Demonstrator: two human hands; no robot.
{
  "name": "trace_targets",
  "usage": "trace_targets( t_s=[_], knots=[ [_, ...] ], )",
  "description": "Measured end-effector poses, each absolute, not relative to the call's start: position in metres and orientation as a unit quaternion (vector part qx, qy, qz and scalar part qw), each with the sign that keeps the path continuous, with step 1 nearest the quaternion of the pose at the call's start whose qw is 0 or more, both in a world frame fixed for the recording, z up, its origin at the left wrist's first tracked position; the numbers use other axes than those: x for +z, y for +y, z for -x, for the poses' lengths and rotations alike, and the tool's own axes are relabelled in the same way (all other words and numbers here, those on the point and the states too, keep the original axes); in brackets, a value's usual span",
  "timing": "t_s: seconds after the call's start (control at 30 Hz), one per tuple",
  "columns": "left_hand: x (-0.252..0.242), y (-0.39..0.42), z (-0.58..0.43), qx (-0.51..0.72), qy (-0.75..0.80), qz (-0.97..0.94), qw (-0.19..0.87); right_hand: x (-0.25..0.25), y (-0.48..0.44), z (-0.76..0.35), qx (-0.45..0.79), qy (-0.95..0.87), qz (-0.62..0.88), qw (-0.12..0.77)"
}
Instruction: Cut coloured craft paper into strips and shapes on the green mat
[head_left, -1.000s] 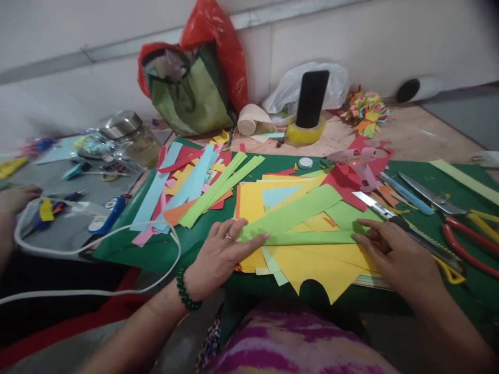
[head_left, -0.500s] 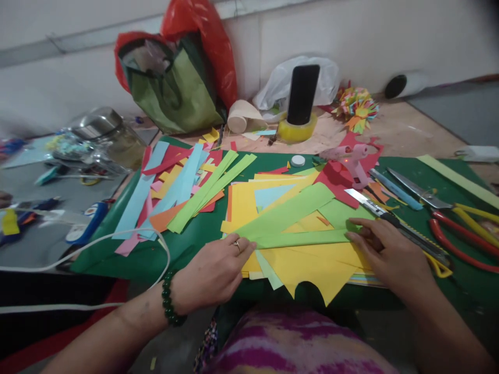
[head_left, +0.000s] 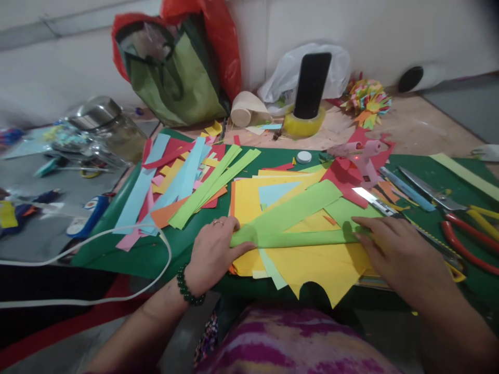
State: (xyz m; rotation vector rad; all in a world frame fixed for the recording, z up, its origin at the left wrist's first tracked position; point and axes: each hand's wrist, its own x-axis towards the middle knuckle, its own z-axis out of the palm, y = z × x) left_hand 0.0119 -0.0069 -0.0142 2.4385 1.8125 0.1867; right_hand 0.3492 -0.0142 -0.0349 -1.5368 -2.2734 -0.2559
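Observation:
A long light-green paper strip (head_left: 300, 239) lies folded across a pile of yellow sheets (head_left: 323, 265) on the green cutting mat (head_left: 156, 254). My left hand (head_left: 212, 254) pinches the strip's left end between thumb and fingers. At the strip's right end my right hand (head_left: 393, 252) rests flat, fingers stretched along the fold. A wider green strip (head_left: 296, 208) lies slanted just behind. A utility knife (head_left: 390, 210) lies under my right hand's far side.
Loose blue, green, red and orange strips (head_left: 187, 182) are heaped at the mat's left. A pink glue gun (head_left: 360, 156), scissors (head_left: 460, 228), a phone propped in a tape roll (head_left: 310, 98), a bag (head_left: 175, 67), a jar (head_left: 105, 124) and a white cable (head_left: 97, 239) surround the mat.
My left hand went from lying flat on the strip to pinching its left end. My right hand slid slightly along the fold. The head view shifted a little.

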Motion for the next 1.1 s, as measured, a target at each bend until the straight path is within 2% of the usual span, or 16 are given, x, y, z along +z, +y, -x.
trace_targets(
  t_s=[0.13,0.33,0.47,0.57,0.9,1.1],
  knots=[
    [-0.014,-0.008,-0.012,0.083,0.603,-0.793,0.038,-0.023,-0.012,-0.349,-0.088,-0.81,0.56,0.152],
    [-0.016,-0.01,-0.014,0.093,0.591,-0.801,-0.02,0.006,-0.01,-0.299,-0.05,-0.852,0.473,0.218],
    [-0.017,-0.01,-0.015,0.101,0.593,-0.799,0.017,0.01,-0.001,-0.25,0.077,-0.887,0.447,0.092],
    [-0.017,-0.011,-0.014,0.128,0.604,-0.784,0.059,0.008,0.007,-0.236,0.15,-0.868,0.472,0.034],
    [-0.006,-0.028,-0.007,0.338,0.573,-0.679,0.31,0.012,0.008,-0.238,0.189,-0.856,0.469,0.109],
    [0.002,-0.035,-0.011,0.392,0.555,-0.609,0.41,0.023,0.004,-0.231,0.234,-0.852,0.462,0.078]
  ],
)
